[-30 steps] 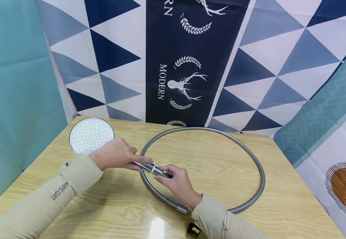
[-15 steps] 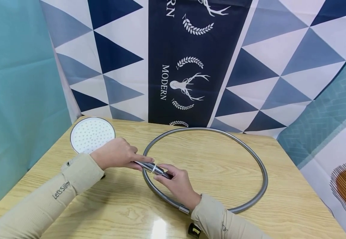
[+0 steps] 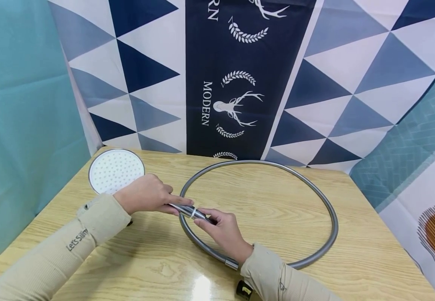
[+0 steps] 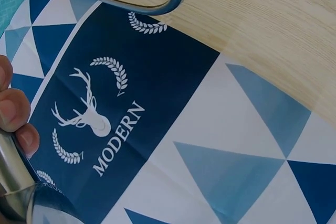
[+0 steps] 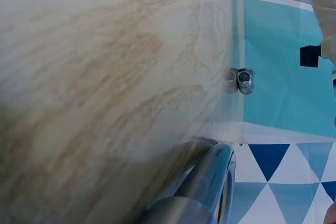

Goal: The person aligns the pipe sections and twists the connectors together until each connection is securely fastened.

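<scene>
A hand shower (image 3: 116,172), its white spray face up, is at the left of the head view. My left hand (image 3: 146,194) grips its chrome handle (image 3: 182,208), index finger stretched along it; a few fingertips (image 4: 14,109) show in the left wrist view. A white ring (image 3: 193,212) sits at the joint. Just beyond it, my right hand (image 3: 225,232) pinches the chrome end piece (image 3: 202,216), apparently a hose end. The grey shower hose (image 3: 247,161) lies looped, one metal end (image 3: 231,264) free. My right forearm hides part of the loop, so I cannot tell where its other end runs.
In the right wrist view a small chrome fitting (image 5: 245,80) stands on the wooden table (image 3: 157,267). A patterned curtain (image 3: 221,83) rises behind the table. Teal sheeting (image 3: 21,125) hangs on the left.
The head view has shifted slightly. Both hands keep the same hold at the joint, and the right fingers have moved only a little.
</scene>
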Demonstrator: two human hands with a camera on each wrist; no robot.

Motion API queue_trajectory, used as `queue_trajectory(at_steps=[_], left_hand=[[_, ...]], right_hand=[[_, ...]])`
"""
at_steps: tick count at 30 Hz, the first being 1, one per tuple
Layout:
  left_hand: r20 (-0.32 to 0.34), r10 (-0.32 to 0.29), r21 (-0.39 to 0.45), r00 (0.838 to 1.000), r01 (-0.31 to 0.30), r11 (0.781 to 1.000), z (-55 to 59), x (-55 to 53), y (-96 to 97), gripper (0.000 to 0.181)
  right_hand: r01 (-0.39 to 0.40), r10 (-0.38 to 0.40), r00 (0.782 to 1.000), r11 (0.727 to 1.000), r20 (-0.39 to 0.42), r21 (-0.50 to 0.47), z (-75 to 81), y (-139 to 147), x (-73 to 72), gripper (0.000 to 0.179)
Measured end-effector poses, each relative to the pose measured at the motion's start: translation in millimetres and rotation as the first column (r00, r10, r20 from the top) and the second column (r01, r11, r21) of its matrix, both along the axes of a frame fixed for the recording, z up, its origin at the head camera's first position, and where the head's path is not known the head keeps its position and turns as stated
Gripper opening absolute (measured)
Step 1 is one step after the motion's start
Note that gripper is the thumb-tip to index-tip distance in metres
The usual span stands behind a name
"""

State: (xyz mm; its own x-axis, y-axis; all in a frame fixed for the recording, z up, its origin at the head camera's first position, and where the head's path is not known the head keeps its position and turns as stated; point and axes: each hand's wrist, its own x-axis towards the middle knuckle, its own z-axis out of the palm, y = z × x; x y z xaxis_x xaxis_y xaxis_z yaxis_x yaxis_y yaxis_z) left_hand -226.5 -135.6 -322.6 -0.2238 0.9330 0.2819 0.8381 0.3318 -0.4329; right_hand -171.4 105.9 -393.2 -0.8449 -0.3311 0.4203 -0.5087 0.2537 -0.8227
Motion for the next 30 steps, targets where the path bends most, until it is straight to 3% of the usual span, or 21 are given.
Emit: queue_trajectory(at_steps=[10,14,20,25,30], left_hand=[[0.012,0.033,-0.016,0.999,-0.033,0.999,-0.2,1.6,2.1,0.038],[0.011,0.026,-0.017,1.000,-0.026,1.000,-0.1,2.1,1.4,0.038],[-0.020,0.018,-0.014,1.000,-0.019,1.000,1.7,2.7,0.8,0.038],[-0.003,0.017,-0.021,1.000,-0.017,1.000,3.1,3.8,2.6,0.038],[-0.011,0.017,-0.022,1.000,-0.017,1.000,4.1,4.7,4.2,0.038]], right_hand=[[0.004,-0.005,1.000,1.000,0.026,0.010,-0.8,1.2,-0.9,0.029],[-0.003,0.003,0.997,1.000,0.078,-0.008,1.0,0.8,-0.9,0.028],[-0.014,0.015,0.997,1.000,0.081,-0.008,2.6,0.3,-0.7,0.028],[-0.024,0.025,0.994,1.000,0.104,-0.006,3.2,1.9,1.5,0.028],[-0.026,0.026,0.998,1.000,0.061,-0.004,3.2,3.0,3.0,0.029]])
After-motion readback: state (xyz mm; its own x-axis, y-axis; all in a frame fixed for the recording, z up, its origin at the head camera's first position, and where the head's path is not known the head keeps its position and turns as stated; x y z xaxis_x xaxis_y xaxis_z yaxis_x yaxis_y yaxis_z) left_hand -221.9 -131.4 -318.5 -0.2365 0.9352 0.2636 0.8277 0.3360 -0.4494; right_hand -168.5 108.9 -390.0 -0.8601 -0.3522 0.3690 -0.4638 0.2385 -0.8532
